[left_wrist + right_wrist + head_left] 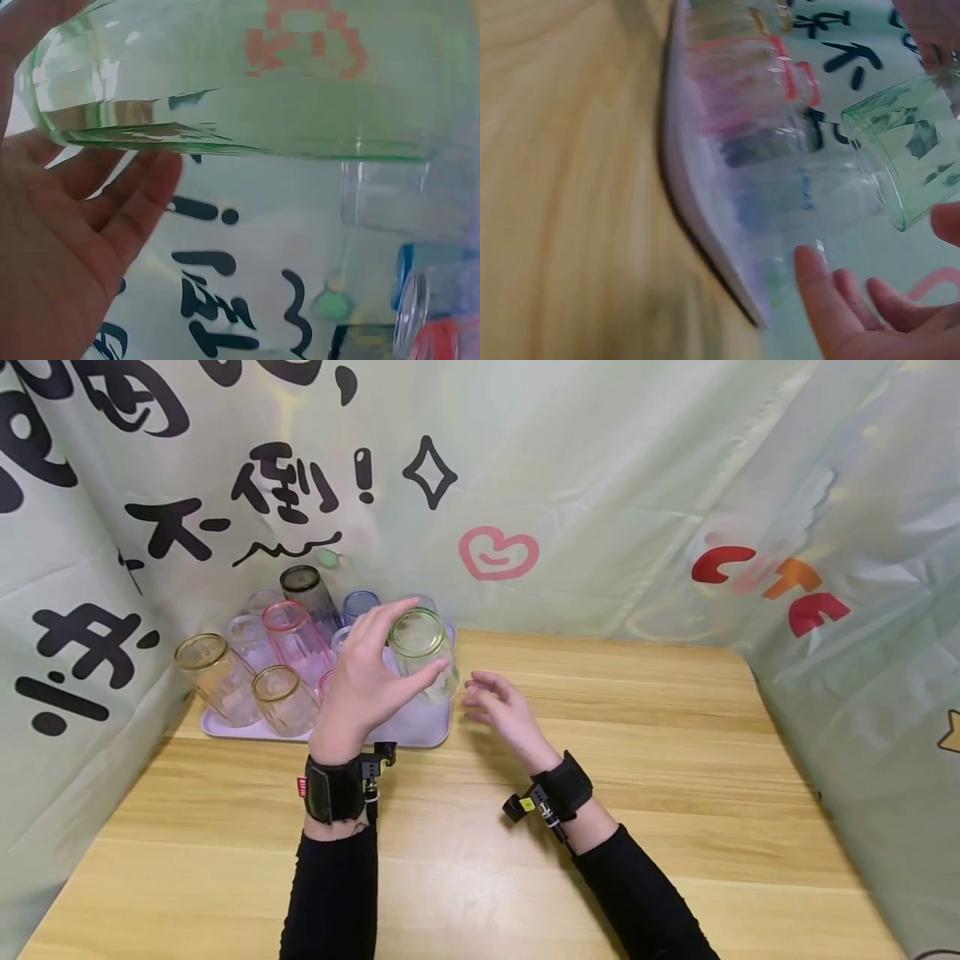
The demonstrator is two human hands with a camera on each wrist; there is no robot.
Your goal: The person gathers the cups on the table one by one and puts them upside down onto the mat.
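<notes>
My left hand (362, 681) grips a green-tinted drinking glass (423, 664) near its top end, thumb on one side and fingers on the other, above the right part of a pale lilac tray (420, 727). In the left wrist view the same glass (247, 82) spans the upper part, see-through with green edges. My right hand (506, 710) hovers right of the glass, fingers loosely bent and holding nothing. The right wrist view has its fingers (814, 281) near the tray's glasses, apart from the green glass (907, 150).
Crowded on the tray's left and back stand a pink glass (294, 639), a dark grey glass (311, 597), a blue glass (362, 602), a tall amber glass (221, 681), a shorter amber one (285, 706) and several clear ones. A printed curtain (600, 485) hangs behind the wooden table (637, 735).
</notes>
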